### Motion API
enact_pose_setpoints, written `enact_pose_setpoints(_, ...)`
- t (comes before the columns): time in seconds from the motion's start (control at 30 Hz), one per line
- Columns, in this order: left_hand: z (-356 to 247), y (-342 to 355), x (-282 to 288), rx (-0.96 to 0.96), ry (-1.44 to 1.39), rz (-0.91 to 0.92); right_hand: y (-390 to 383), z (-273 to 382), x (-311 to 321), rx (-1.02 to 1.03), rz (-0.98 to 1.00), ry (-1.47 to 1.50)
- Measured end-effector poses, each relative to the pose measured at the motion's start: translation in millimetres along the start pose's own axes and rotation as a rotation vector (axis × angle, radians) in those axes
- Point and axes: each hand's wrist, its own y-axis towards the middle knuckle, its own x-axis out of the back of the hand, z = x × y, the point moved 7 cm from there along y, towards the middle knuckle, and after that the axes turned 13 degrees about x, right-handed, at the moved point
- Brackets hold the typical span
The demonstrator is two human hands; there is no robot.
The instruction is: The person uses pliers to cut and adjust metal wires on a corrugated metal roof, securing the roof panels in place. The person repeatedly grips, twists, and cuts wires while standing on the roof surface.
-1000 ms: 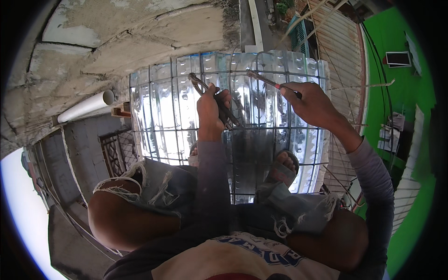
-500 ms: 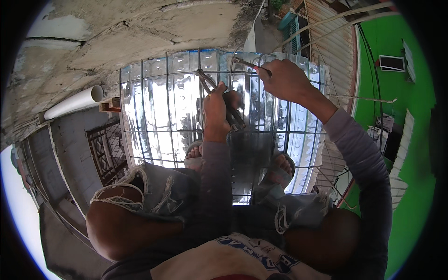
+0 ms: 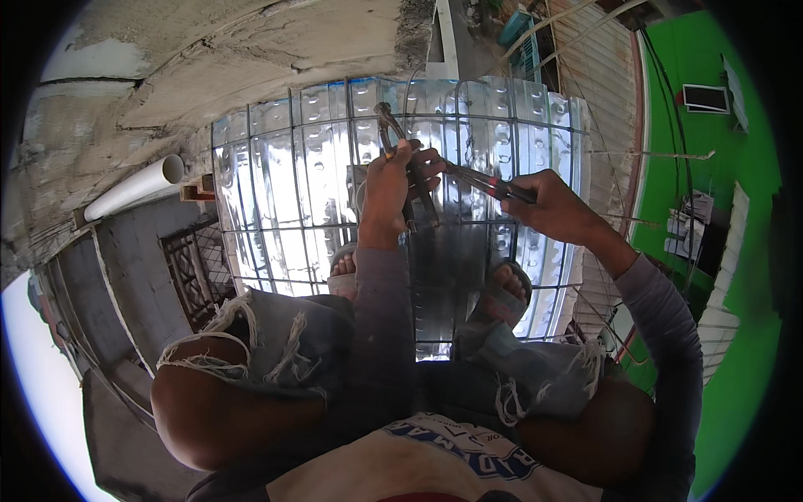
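My left hand (image 3: 386,188) is closed round a pair of pincers (image 3: 384,113), whose rounded head points up and away from me. Dark bars below its fingers may be the pincers' handles; shadow hides the detail. My right hand (image 3: 544,205) grips a long, slim dark tool with red marks (image 3: 481,180), apparently pliers. Its tip reaches left to the fingers of my left hand; I cannot tell whether they touch. Beneath both hands lies a grid of steel rods (image 3: 326,227) over shiny ribbed metal sheeting (image 3: 272,180).
My sandalled feet (image 3: 508,284) rest among the rods. A rough concrete wall (image 3: 251,63) borders the far left, with a white pipe (image 3: 138,186) jutting from it. Right of the sheeting are rusty corrugated roofing (image 3: 595,92), loose wires and a green wall (image 3: 665,84).
My right hand has come down and nearer to me from the far rods, swinging its tool's tip toward my left hand. The left hand keeps the pincers, which have shifted slightly right.
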Motion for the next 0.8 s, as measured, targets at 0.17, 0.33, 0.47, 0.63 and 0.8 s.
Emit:
enact_pose_setpoints(0.17, 6, 10, -8, -0.036, -0.153, 0.036, 7, 13, 14, 0.231, -0.082, -0.214)
enact_pose_setpoints(0.33, 6, 7, -6, -0.034, -0.153, 0.049, 28, 1, 30, 0.039, -0.085, 0.025)
enact_pose_setpoints(0.47, 2, 1, -9, -0.055, -0.15, 0.089, 41, 17, 36, 0.114, -0.099, -0.074)
enact_pose_setpoints(0.63, -1, -1, -11, -0.076, -0.192, 0.19, 47, 24, 34, 0.095, -0.128, -0.064)
enact_pose_setpoints(0.8, 3, 3, -8, -0.041, -0.147, 0.208, 36, 22, 37, 0.059, -0.126, -0.065)
